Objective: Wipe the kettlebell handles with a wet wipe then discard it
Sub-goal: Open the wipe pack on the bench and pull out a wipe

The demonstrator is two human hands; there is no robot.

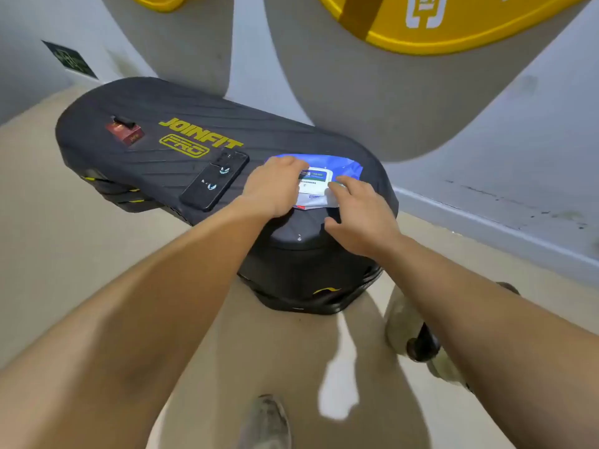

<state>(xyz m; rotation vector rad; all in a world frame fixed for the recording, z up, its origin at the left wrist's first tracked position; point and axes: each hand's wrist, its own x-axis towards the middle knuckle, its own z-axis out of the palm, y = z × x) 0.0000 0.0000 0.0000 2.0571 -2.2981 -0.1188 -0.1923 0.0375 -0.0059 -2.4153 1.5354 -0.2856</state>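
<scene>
Head | left hand (275, 187) presses crinkly blue wipe pack (345, 166) | right hand (360, 216) spread, touching white flap (316, 187)

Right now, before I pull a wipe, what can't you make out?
Head view only.
Wet wipe pack: left hand covers its left end; label print too small.
Right hand: blur hides whether it pinches the label.
Kettlebell: right forearm covers most of it.

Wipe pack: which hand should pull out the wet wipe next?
Probably the right hand. Its fingertips touch the edge of the white flap on the wet wipe pack, while the left hand lies across the pack's other end, seemingly steadying it on the black bench.
</scene>
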